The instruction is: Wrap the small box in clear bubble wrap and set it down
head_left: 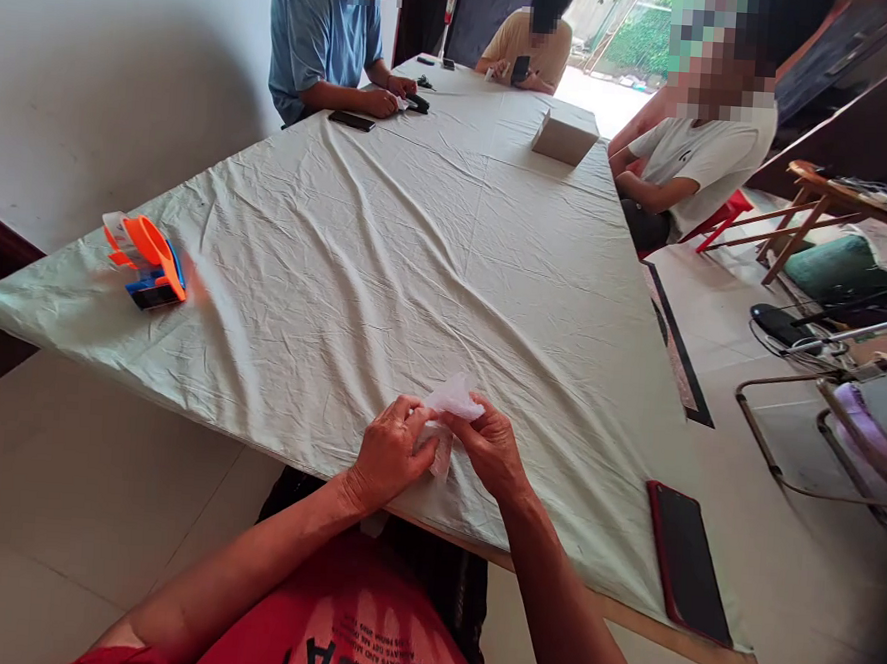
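Note:
Both of my hands meet over the near edge of a table covered with a pale green cloth (pixel 417 270). My left hand (pixel 389 454) and my right hand (pixel 491 445) pinch a small piece of thin white paper (pixel 454 398) between their fingertips. The paper sticks up a little above the fingers and part of it hangs down between the hands. My forearms reach in from the bottom of the view over a red shirt.
An orange and blue tape dispenser (pixel 147 262) sits near the table's left corner. A dark red phone (pixel 687 559) lies at the near right edge. A small cardboard box (pixel 565 137) stands at the far side, where three people sit. Chairs and wooden furniture stand at right.

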A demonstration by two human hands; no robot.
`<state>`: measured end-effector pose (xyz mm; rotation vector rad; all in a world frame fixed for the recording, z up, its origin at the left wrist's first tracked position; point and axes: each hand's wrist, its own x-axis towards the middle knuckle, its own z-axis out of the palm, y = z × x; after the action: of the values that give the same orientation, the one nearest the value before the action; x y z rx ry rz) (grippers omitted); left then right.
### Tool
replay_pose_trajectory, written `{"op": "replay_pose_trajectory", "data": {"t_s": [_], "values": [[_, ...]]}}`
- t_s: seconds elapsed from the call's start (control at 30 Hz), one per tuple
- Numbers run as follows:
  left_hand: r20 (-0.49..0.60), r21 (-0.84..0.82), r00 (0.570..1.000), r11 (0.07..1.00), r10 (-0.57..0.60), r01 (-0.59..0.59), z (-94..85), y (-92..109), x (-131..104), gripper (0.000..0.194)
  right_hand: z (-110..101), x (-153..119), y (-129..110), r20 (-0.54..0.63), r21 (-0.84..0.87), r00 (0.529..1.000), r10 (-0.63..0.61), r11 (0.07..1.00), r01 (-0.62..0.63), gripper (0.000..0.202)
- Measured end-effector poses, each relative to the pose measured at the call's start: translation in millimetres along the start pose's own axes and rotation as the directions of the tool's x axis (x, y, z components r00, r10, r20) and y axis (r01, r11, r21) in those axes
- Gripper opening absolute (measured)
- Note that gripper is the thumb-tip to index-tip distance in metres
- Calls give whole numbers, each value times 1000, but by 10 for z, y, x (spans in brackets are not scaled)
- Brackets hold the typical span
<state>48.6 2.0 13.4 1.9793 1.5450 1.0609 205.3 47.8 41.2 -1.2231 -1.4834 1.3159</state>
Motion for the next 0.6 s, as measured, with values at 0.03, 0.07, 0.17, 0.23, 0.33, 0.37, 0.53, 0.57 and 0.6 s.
{"op": "replay_pose_trajectory", "data": {"t_s": [0.03, 0.07, 0.17, 0.23, 0.33, 0.37, 0.53, 0.57, 0.6], "values": [[-42, -13, 999, 1000, -7, 7, 11, -10, -7, 34, -5, -33, -8, 6, -49, 1000, -29, 998, 29, 18], [-74, -28, 997, 1000, -9, 7, 17, -21, -9, 42, -10, -69, -13, 8, -103, 998, -59, 993, 59, 17], [-61, -71, 998, 997, 16, -20, 7, -58, 11, 54, -8, -203, -11, 27, -253, 990, -140, 957, 143, 9], [-3, -112, 999, 993, 41, -41, -16, -80, 33, 44, 5, -303, 7, 52, -321, 984, -170, 930, 178, 4], [49, -187, 998, 982, 39, -29, -47, -105, 56, 16, 30, -424, 40, 86, -360, 974, -211, 905, 228, 14], [54, -205, 998, 979, 27, -15, -52, -112, 59, 11, 38, -449, 47, 91, -361, 969, -229, 899, 247, 15], [49, -276, 999, 961, 22, -7, -44, -132, 63, 14, 62, -482, 32, 94, -360, 947, -307, 877, 320, 16], [48, -291, 998, 957, 32, -17, -45, -135, 62, 15, 64, -484, 29, 95, -361, 945, -313, 874, 326, 17], [54, -302, 998, 953, 44, -26, -52, -140, 61, 16, 67, -489, 29, 98, -361, 943, -317, 872, 331, 17]]}}
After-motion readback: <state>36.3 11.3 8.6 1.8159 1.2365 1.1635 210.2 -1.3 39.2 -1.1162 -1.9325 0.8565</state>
